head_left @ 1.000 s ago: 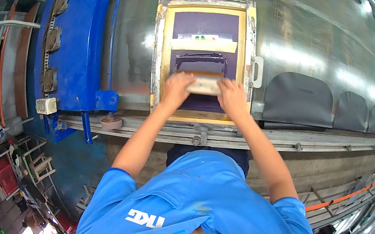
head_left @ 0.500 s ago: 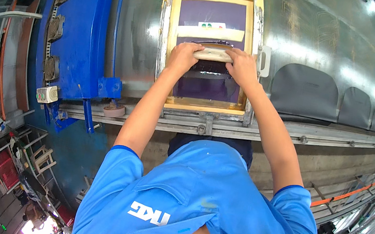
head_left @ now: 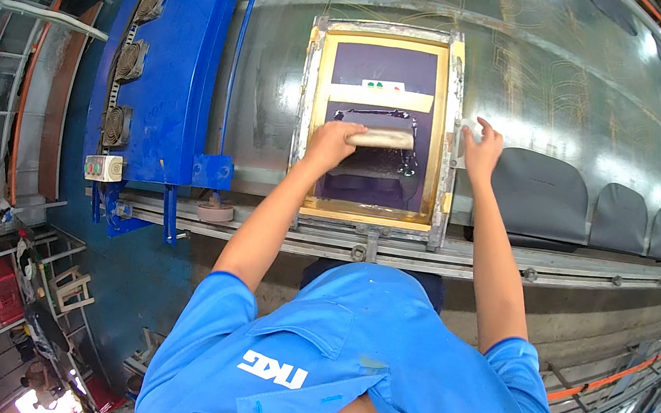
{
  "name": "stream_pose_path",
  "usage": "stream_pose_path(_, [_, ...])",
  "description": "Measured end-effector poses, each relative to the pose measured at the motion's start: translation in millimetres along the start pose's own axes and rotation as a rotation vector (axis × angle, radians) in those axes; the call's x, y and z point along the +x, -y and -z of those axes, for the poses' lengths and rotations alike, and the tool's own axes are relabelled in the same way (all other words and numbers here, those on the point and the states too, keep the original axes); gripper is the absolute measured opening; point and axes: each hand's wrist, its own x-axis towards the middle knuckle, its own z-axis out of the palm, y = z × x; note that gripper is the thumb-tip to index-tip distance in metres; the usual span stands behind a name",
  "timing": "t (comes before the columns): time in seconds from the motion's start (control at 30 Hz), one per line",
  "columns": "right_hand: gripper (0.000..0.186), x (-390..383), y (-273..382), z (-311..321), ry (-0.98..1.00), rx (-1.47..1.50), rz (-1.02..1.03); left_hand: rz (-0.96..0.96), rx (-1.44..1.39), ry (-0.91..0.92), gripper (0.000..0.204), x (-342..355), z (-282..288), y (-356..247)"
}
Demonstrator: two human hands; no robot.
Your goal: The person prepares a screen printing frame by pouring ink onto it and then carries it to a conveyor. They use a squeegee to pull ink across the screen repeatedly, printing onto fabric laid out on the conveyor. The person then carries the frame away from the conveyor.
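Note:
A screen-printing frame [head_left: 458, 96] with a purple mesh and yellow taped border lies flat on the long table. My left hand [head_left: 332, 145] is closed around the left end of the pale handle of a squeegee [head_left: 387, 139]. The squeegee rests on the mesh, with dark wet ink [head_left: 382, 113] around it. My right hand [head_left: 482, 151] is off the squeegee, just beyond the frame's right edge. Its thumb and fingers are apart, beside the frame's pale side handle [head_left: 460, 154], which it partly hides. Whether it touches that handle is unclear.
Dark grey round-topped pieces [head_left: 540, 195] lie in a row along the table to the right. A blue machine with fans [head_left: 168, 72] stands on the left, with a small button box [head_left: 103, 167]. A metal rail [head_left: 497, 263] runs along the table's near edge.
My right hand has let go of the squeegee handle and moved right, outside the frame. The left hand still holds the squeegee. The whole view has shifted, so the frame appears lower and further right.

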Motion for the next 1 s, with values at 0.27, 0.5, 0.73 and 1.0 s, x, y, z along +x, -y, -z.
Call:
stream_pose_path(0.27, [0.032, 4, -14, -30, 0.050, 0.329, -0.247, -0.120, 0.288, -0.091, 0.060, -32, -56, 4])
stream_pose_path(0.5, [0.032, -7, 11, 0, 0.091, 0.510, -0.360, -0.106, 0.264, -0.140, 0.062, -150, -65, -14])
stream_pose_path(0.73, [0.031, -15, 28, 27, 0.003, 0.685, -0.194, 0.270, -0.181, -0.708, 0.044, -125, -16, 10])
stream_pose_path(1.0, [0.024, 0, 64, 88, 0.060, 0.922, -0.138, 0.612, -1.100, -0.627, 0.064, -104, 14, 21])
